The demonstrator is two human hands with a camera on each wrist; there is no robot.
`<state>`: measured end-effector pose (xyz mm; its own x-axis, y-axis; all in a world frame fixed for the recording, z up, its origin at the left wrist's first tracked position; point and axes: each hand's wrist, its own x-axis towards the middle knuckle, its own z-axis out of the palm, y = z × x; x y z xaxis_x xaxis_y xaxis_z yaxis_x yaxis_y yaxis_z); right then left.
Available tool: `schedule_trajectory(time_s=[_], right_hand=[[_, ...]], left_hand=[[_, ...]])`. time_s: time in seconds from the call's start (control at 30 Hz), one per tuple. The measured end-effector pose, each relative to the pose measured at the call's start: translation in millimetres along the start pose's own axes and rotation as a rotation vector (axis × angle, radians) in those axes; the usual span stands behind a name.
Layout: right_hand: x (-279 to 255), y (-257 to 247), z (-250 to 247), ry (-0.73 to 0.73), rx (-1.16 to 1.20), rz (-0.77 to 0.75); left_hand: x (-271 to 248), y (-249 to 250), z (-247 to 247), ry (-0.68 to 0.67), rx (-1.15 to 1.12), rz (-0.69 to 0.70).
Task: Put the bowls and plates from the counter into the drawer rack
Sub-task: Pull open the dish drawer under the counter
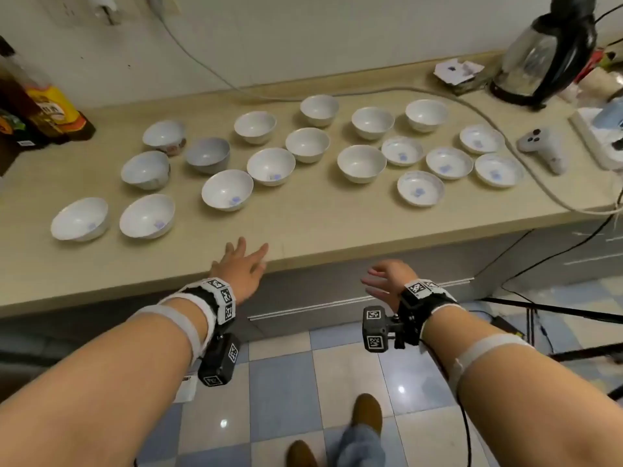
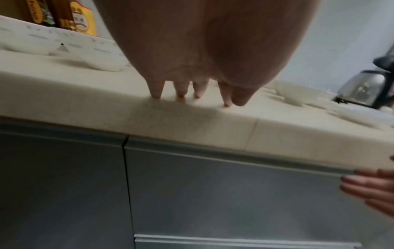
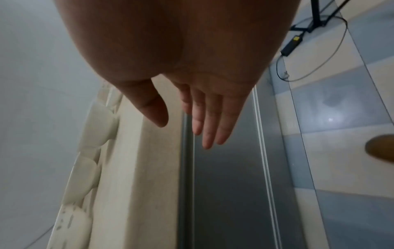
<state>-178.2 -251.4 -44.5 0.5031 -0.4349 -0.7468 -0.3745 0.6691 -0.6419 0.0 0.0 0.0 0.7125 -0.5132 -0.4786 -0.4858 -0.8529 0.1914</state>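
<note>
Several white bowls [image 1: 227,190] and shallow white plates [image 1: 420,188] stand spread across the beige counter [image 1: 303,227]. My left hand [image 1: 241,264] lies flat with straight fingers [image 2: 156,91] touching the counter's front edge, holding nothing. My right hand [image 1: 384,279] hangs open and empty in front of the closed grey drawer front [image 1: 337,294], just below the counter edge; its straight fingers [image 3: 210,124] are level with the drawer's upper handle groove [image 3: 188,168]. The drawer rack is hidden behind the closed front.
A glass kettle [image 1: 546,52] stands at the back right, with a white controller [image 1: 542,148] and a power strip [image 1: 600,136] nearby; a cable [image 1: 488,119] trails across the counter. Bottles [image 1: 43,106] stand at the far left. My shoe [image 1: 367,412] is on the tiled floor.
</note>
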Motion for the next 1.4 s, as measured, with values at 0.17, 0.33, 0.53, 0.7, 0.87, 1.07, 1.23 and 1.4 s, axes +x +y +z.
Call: schedule_trajectory(time_s=[0.17, 0.33, 0.53, 0.7, 0.87, 1.07, 1.23, 1.4], right_hand=[[34, -7, 26, -0.011, 0.157, 0.094], [44, -4, 34, -0.052, 0.418, 0.135], [37, -4, 33, -0.098, 0.411, 0.128], [21, 12, 21, -0.013, 0.333, 0.128], [-6, 31, 11, 0.048, 0.345, 0.124], [-28, 66, -11, 0.095, 0.282, 0.108], [-50, 86, -25, 0.116, 0.239, 0.099], [-70, 101, -36, 0.134, 0.277, 0.092]], left_hand=[[15, -4, -16, -0.056, -0.002, 0.014], [14, -8, -5, 0.026, 0.017, 0.032], [16, -11, -3, 0.054, 0.024, 0.038], [16, -10, -6, 0.026, 0.015, 0.040], [16, -8, -3, 0.048, 0.013, 0.019], [20, -8, -6, 0.033, 0.032, 0.020], [24, -10, -7, 0.001, 0.046, 0.037], [25, -11, -7, 0.008, 0.048, 0.047]])
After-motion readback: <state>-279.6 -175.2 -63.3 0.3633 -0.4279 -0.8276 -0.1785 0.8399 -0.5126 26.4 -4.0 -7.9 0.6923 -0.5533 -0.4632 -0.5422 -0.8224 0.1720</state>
